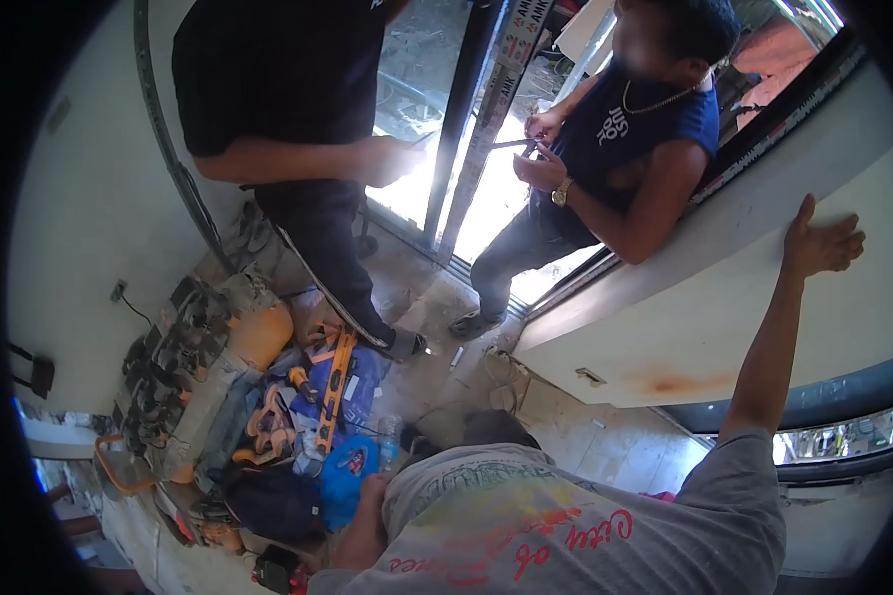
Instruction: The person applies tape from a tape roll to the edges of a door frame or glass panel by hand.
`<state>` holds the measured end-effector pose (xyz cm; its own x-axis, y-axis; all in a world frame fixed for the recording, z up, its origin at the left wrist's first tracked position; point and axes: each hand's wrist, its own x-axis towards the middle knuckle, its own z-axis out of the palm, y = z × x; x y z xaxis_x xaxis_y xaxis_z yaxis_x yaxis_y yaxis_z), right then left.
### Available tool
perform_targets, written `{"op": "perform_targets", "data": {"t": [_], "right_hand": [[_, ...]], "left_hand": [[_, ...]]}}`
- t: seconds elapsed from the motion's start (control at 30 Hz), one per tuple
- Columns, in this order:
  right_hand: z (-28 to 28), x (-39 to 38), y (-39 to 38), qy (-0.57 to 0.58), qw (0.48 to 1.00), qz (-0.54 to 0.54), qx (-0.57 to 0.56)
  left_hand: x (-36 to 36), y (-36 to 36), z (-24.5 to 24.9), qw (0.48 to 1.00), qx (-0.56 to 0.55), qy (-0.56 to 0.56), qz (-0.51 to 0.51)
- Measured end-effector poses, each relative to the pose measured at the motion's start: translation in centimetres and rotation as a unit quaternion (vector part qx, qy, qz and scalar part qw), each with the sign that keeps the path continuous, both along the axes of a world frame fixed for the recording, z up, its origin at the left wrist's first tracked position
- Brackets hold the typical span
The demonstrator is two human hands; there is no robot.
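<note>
My right hand (824,240) rests against a pale, curved wall panel (665,327) at the right, with fingers and thumb apart and nothing in it. My left arm is bent down at my side, and my left hand (375,493) is by the edge of my grey shirt (566,526); its fingers are hidden. Just beyond it are a bright blue plastic bag (342,496) and a clear plastic bottle (389,444). A long orange spirit level (336,390) leans over the pile of tools beside them.
A person in black (278,79) stands ahead at left, and another in a navy sleeveless top (655,129) handles a small dark object by the door frame (491,119). An orange tank (264,337), a dark bag (273,504) and several tools cover the floor at left.
</note>
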<state>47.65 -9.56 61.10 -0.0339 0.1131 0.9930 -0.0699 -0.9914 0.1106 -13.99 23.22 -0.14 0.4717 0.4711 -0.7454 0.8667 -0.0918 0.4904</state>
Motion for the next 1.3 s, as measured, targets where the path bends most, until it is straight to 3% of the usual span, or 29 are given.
{"op": "perform_targets", "data": {"t": [0.17,0.27,0.33,0.43,0.53,0.63,0.77,0.83,0.87,0.97,1.03,1.13,1.3], "right_hand": [[-0.3,-0.1,0.1,-0.019,1.0,0.019,-0.017],[-0.6,-0.9,0.2,-0.006,0.999,0.036,-0.013],[-0.8,-1.4,-0.2,0.002,0.999,0.052,-0.008],[-2.3,-2.6,-2.4,0.045,0.984,0.159,-0.072],[-5.2,-2.8,-7.0,0.053,0.98,0.173,-0.078],[-7.8,-3.1,-11.0,0.036,0.986,0.142,-0.076],[-9.8,-2.8,-13.0,0.01,0.984,0.156,-0.091],[-10.0,-2.6,-13.2,0.01,0.983,0.156,-0.093],[-10.0,-2.4,-13.3,0.001,0.984,0.15,-0.09],[-10.2,-2.2,-13.7,0.002,0.983,0.16,-0.085],[-10.1,-2.4,-13.7,0.005,0.983,0.163,-0.083],[-10.1,-2.3,-13.6,0.001,0.983,0.165,-0.082],[-10.0,-2.3,-13.6,-0.01,0.981,0.178,-0.078]], "left_hand": [[0.1,0.0,-0.6,0.999,0.017,-0.001,-0.036],[1.0,-0.1,-1.2,0.985,0.101,-0.042,-0.133],[2.8,-1.1,-0.9,0.996,0.077,0.032,-0.041],[6.7,-3.9,4.0,0.99,0.129,0.019,-0.054],[8.3,-6.6,2.1,0.996,0.089,-0.016,-0.004],[11.2,-9.6,5.1,0.997,0.077,0.019,0.003],[9.9,-12.3,0.0,0.993,0.103,0.034,0.037],[8.5,-13.6,-2.5,0.988,0.137,-0.011,-0.064],[8.6,-14.4,-2.1,0.984,0.148,-0.027,-0.097],[10.1,-17.1,-0.6,0.995,0.099,0.026,-0.001],[13.1,-18.8,7.5,0.993,0.114,0.038,0.013],[9.8,-18.9,0.7,0.989,0.134,-0.023,-0.06],[8.2,-20.7,-2.4,0.979,0.171,-0.052,-0.099]]}}
